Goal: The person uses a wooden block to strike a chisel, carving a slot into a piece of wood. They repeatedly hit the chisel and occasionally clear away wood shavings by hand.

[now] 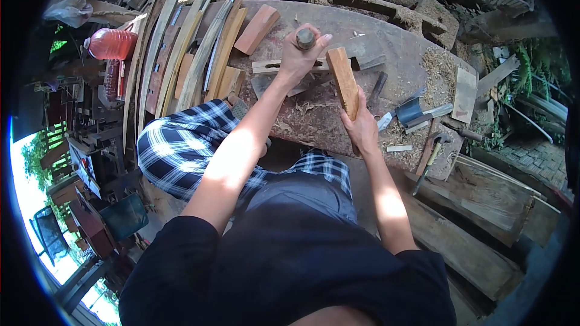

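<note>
My left hand (297, 57) is closed around an upright tool handle (306, 38), seen from its round, worn end, with the thumb sticking out to the right. The blade or lower part of this tool is hidden beneath the hand; it looks like a chisel. Under that hand a pale wooden piece (266, 67) with a dark slot cut in it lies across the bench. My right hand (361, 124) grips the lower part of a squared wooden block (344, 78), which tilts up and to the left, its top end near my left thumb but apart from it.
Several long wooden strips (187, 54) lie at the left, beside a reddish block (258, 29). On the right of the bench (314, 122) are a dark rod (379, 86), a plane-like metal tool (409, 110), a hammer (430, 160) and shavings (440, 72). A pink-filled bottle (113, 44) stands far left.
</note>
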`<state>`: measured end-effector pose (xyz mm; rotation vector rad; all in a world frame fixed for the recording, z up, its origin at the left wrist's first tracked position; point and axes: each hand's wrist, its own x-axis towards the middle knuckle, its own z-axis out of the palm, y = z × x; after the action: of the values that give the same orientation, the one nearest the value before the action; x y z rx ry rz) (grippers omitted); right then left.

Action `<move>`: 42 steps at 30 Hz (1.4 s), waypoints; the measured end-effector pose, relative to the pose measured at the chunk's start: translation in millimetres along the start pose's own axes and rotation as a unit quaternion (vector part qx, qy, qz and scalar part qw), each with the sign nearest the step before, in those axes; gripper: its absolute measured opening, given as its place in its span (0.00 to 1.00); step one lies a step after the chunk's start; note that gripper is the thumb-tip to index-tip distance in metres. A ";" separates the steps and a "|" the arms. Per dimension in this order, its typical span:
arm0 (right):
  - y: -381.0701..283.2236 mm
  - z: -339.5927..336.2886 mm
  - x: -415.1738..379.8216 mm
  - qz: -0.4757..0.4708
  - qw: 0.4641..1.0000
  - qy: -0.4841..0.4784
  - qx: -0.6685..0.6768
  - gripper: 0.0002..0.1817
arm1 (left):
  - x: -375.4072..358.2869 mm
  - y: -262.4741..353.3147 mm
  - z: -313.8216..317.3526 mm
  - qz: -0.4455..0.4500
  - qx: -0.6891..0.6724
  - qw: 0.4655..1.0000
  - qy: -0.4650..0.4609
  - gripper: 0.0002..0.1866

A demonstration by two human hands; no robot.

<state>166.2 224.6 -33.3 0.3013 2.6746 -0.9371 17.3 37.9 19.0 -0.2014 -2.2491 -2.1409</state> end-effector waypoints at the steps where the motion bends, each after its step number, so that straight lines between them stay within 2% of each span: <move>1: -0.7 0.4 -0.1 -0.001 1.000 0.003 0.005 0.47 | 0.8 -0.4 -1.4 0.007 -0.014 1.000 0.013 0.13; 5: -0.7 3.6 0.0 0.007 1.000 0.004 0.010 0.46 | 1.2 -2.2 -0.4 -0.010 -0.023 1.000 0.018 0.13; 7: -2.2 2.5 0.1 0.009 1.000 0.003 0.013 0.46 | -0.6 -3.7 2.9 0.017 0.004 1.000 0.023 0.13; 14: -4.7 0.1 -2.5 -0.001 1.000 0.007 0.016 0.46 | -1.0 -6.2 3.5 0.011 -0.003 0.999 0.046 0.13; 17: -2.4 -0.6 -1.2 -0.008 1.000 0.001 0.016 0.46 | 1.5 -4.1 7.0 0.043 0.034 0.998 0.030 0.13; 21: -5.5 -6.6 0.9 0.017 0.999 -0.022 0.025 0.47 | 13.4 -4.6 2.8 0.018 0.042 0.999 -0.003 0.14; 24: -6.9 -12.2 5.1 0.028 0.996 -0.031 0.081 0.47 | 15.9 -8.0 0.8 -0.002 0.035 0.999 -0.012 0.14; 26: -11.1 -22.1 12.7 0.000 0.990 0.012 0.140 0.46 | 11.0 -6.7 2.2 -0.021 0.027 0.999 -0.013 0.13; 28: -51.1 -64.3 12.5 -0.046 0.977 0.043 0.203 0.45 | 4.1 -5.2 6.6 0.062 0.085 0.994 -0.006 0.13; 30: -96.5 -110.1 6.5 -0.114 0.950 0.078 0.279 0.44 | 3.4 -9.1 5.6 0.031 0.075 0.997 -0.016 0.12; 32: -125.2 -138.1 8.1 -0.212 0.929 0.149 0.265 0.45 | 5.8 -2.9 7.4 0.016 0.050 0.998 -0.019 0.13; 33: -136.8 -143.4 6.1 -0.213 0.928 0.149 0.265 0.45 | 6.5 -2.5 8.0 0.018 0.051 0.998 -0.019 0.13; 35: -153.5 -147.7 3.7 -0.306 0.894 0.164 0.284 0.43 | 7.9 -6.2 6.9 0.019 0.029 0.999 -0.019 0.14; 36: -149.6 -138.9 6.8 -0.273 0.918 0.118 0.261 0.44 | 8.2 -23.2 3.2 0.002 -0.003 0.999 -0.049 0.09; 37: -140.6 -130.7 13.2 -0.246 0.954 0.078 0.155 0.45 | 5.2 -26.5 5.1 0.005 -0.004 0.999 -0.047 0.09; 39: -131.9 -118.1 19.1 -0.181 0.983 -0.017 -0.040 0.48 | -1.8 -32.0 10.1 0.021 0.053 0.998 0.013 0.05; 40: -128.1 -114.9 18.0 -0.184 0.982 -0.013 -0.041 0.48 | -5.0 -34.0 6.7 0.031 0.119 0.992 -0.008 0.09; 41: -123.8 -114.1 17.2 -0.182 0.983 -0.005 0.007 0.48 | -1.7 -36.3 6.2 0.037 0.118 0.992 0.000 0.09; 42: -117.2 -108.7 12.4 -0.172 0.983 -0.003 0.057 0.47 | -7.5 -32.9 7.1 0.042 0.057 0.997 0.021 0.07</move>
<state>98.8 205.0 110.8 -0.1477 2.7218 -1.1887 21.4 43.0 -14.9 -0.2402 -2.2862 -1.9508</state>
